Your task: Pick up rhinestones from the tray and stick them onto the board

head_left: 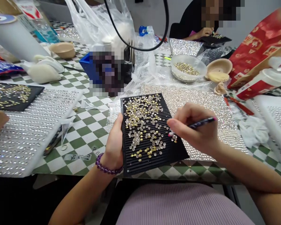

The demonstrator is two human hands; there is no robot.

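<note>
Gold and clear rhinestones (142, 115) dot a ridged black tray (159, 159).

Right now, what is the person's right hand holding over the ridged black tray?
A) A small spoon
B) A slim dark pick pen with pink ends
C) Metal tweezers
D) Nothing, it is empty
B: the right hand pinches a slim dark pick pen, its pink tip down among the rhinestones on the black ridged tray.
</note>
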